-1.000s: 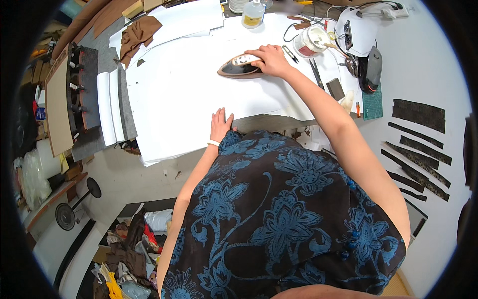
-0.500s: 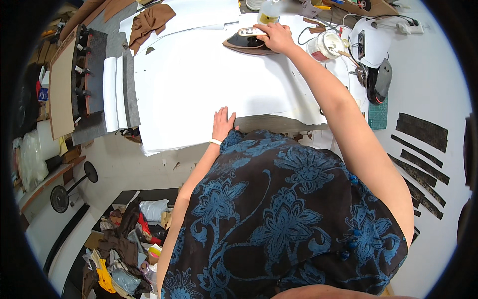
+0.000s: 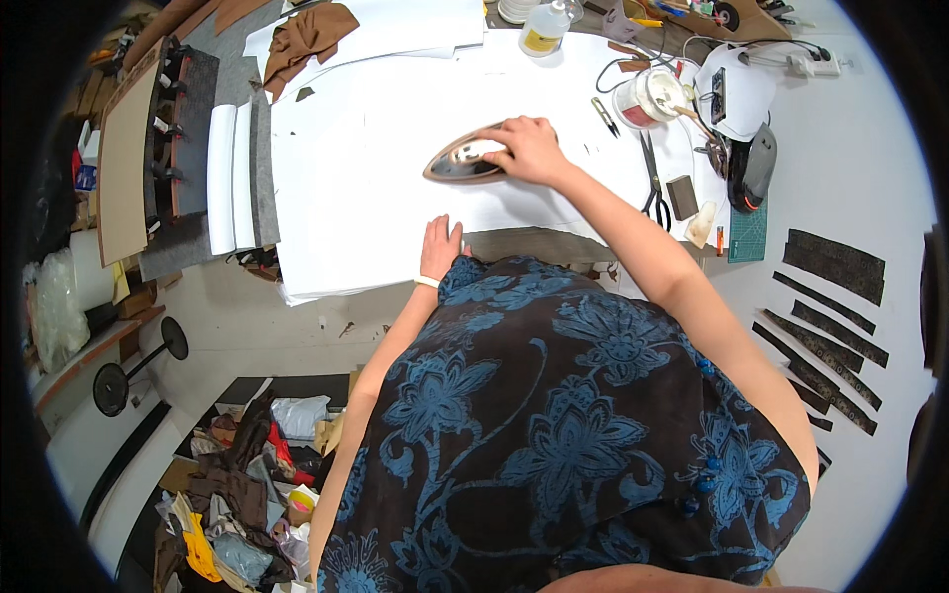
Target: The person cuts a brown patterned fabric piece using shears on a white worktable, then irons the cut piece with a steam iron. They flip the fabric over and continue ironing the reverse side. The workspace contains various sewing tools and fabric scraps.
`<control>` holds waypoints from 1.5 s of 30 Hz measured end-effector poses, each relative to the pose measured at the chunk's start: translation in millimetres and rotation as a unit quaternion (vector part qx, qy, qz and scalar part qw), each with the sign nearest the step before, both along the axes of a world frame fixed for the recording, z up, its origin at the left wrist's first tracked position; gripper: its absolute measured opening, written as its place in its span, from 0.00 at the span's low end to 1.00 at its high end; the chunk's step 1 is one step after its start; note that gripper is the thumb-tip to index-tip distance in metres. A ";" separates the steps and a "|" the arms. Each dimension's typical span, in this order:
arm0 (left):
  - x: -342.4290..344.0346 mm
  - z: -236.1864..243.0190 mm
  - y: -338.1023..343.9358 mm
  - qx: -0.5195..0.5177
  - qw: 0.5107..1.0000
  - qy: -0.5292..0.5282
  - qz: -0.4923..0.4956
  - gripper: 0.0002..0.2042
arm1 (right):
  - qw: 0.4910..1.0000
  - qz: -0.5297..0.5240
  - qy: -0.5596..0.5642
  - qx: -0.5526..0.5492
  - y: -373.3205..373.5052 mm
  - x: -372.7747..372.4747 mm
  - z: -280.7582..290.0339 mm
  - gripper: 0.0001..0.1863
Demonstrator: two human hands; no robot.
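Observation:
My right hand (image 3: pixel 529 148) is wrapped round the handle of an iron (image 3: pixel 465 161), which lies on white sheet material (image 3: pixel 346 198) covering the table. The iron's pointed tip faces left. Near the front edge of the sheet, my left hand (image 3: pixel 441 247) lies flat with its fingers stretched out, holding nothing. A clear bottle with a yellow label (image 3: pixel 545 30) stands beyond the iron. To the right are small thread snips (image 3: pixel 605 117) and black-handled scissors (image 3: pixel 652 183).
A tub of white paste (image 3: pixel 647 99) with a brush stands at the right, near a dark block (image 3: pixel 681 198) and a green cutting mat (image 3: pixel 748 234). Brown fabric (image 3: pixel 308 42) lies crumpled at the far left. White rolls (image 3: pixel 232 178) and a clamped board (image 3: pixel 133 163) are at the left.
My right hand has drawn the iron nearer to me and slightly left, away from the bottle. The scissors, snips and block now show. My left hand has stayed in place.

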State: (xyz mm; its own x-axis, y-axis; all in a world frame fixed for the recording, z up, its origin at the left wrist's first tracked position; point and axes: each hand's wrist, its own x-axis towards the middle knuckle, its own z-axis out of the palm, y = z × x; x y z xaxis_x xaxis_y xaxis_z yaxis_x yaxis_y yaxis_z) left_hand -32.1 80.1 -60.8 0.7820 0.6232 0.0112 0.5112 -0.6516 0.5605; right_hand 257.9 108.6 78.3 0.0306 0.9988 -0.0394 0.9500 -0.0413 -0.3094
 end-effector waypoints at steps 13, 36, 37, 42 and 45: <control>-0.9 0.9 1.1 0.025 0.998 -0.058 -0.022 0.24 | 0.999 -0.014 -0.019 0.044 64.7 4.0 -3.7 0.20; -3.0 9.1 -14.9 -0.024 0.997 -0.076 0.016 0.23 | 0.998 0.036 -0.041 0.014 82.9 -19.4 1.5 0.20; -3.5 7.8 -15.3 -0.019 0.997 -0.072 0.014 0.23 | 0.997 0.064 -0.033 0.031 69.7 -28.4 0.3 0.20; -2.6 2.5 -14.8 -0.008 0.998 -0.069 0.006 0.23 | 0.989 0.148 0.001 -0.006 42.4 -66.0 11.1 0.21; -1.7 5.7 -15.8 -0.008 0.997 -0.071 0.007 0.22 | 0.987 0.159 0.000 -0.004 54.8 -69.4 11.7 0.21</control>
State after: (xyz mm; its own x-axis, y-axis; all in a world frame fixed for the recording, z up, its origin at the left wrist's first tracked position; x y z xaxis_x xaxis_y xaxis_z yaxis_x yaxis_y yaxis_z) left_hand -33.8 64.3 -55.1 0.7646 0.6349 0.1110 0.4353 -0.6358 0.6374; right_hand 188.5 163.3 90.0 -0.2842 0.9576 -0.0464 0.9152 0.2566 -0.3108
